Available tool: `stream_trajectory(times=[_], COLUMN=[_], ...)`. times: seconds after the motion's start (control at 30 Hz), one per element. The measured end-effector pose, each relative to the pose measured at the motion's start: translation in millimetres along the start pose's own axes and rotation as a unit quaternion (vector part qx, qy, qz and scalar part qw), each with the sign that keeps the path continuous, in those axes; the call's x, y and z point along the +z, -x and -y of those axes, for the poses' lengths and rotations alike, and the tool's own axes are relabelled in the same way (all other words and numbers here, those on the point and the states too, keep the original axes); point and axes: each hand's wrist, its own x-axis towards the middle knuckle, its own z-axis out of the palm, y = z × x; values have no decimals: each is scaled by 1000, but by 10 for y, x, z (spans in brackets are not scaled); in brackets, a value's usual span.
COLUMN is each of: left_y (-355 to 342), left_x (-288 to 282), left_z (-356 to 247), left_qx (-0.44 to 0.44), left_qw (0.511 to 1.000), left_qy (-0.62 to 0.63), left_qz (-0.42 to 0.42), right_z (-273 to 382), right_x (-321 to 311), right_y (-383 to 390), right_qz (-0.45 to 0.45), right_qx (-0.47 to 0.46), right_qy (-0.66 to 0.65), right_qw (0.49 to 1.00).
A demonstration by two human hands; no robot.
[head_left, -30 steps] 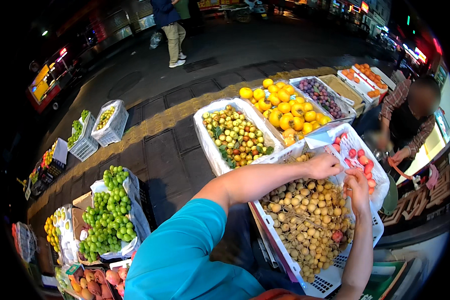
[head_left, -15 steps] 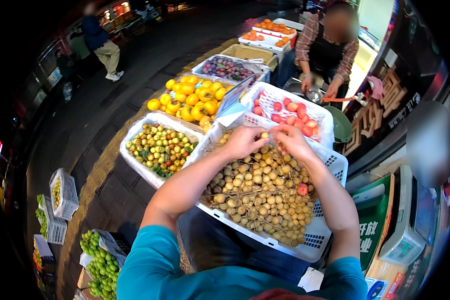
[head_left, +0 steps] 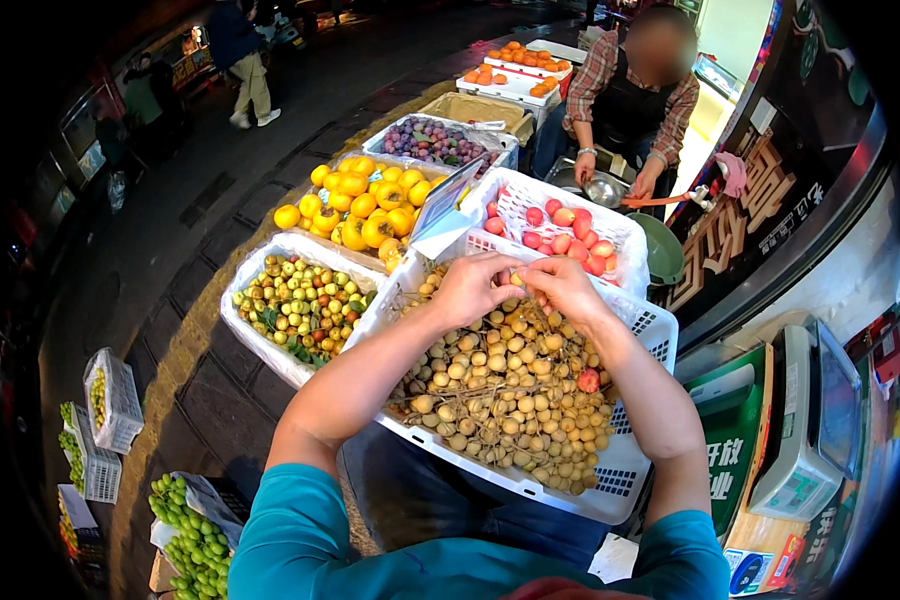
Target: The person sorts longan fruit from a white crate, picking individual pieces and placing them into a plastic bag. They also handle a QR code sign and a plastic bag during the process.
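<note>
My left hand (head_left: pixel 475 288) and my right hand (head_left: pixel 560 290) meet over the far part of a white perforated crate (head_left: pixel 620 485) heaped with tan, round longans (head_left: pixel 510 405) on twigs. Their curled fingers pinch around a small pale longan (head_left: pixel 517 279), partly hidden by the fingers. A single red fruit (head_left: pixel 588 380) lies on the heap at the right. Just beyond my hands are a lined crate of pink-red fruit (head_left: pixel 560 238) and a folded plastic card (head_left: pixel 440 215) at the crate's corner.
Trays of jujubes (head_left: pixel 295 300), yellow persimmons (head_left: pixel 365 200), plums (head_left: pixel 430 140) and oranges (head_left: pixel 510 55) adjoin. A co-worker (head_left: pixel 635 115) handles a metal bowl (head_left: pixel 605 188) by a green bucket (head_left: pixel 670 250). Grapes (head_left: pixel 195 540) stand lower left, a scale (head_left: pixel 795 425) at right, pedestrians (head_left: pixel 250 70) on the street.
The view has turned to the right, bringing the co-worker and scale further in. My hands have drawn together at the fingertips around the small fruit. The pedestrian in dark blue has shifted along the street.
</note>
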Motion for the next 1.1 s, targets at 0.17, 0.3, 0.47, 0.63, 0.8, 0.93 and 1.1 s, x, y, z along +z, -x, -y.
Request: stream_trajectory(times=[0.17, 0.3, 0.47, 0.63, 0.8, 0.93, 1.1], left_y=[-16, -19, -27, -43, -32, -67, -62], left_x=[42, -10, -29, -21, 15, 4, -18], left_z=[47, -7, -48, 22, 119, 117, 167], left_qx=[10, -65, -83, -111, -105, -143, -159], left_qw=[998, 996, 990, 984, 987, 981, 976], left_qy=[46, 49, 107, 135, 124, 128, 148], left_qz=[-48, -21, -25, -13, 2, 21, 28], right_z=[-48, -6, 15, 5, 39, -111, -41], right_x=[-81, -51, -77, -91, -38, 26, 52], right_y=[-50, -16, 0, 6, 21, -35, 7], right_qz=[2, 28, 26, 24, 5, -61, -67], right_qx=[-11, 1, 12, -7, -48, -145, -158], right_qy=[-55, -91, -87, -28, 101, 102, 223], right_qw=[998, 995, 996, 999, 994, 982, 960])
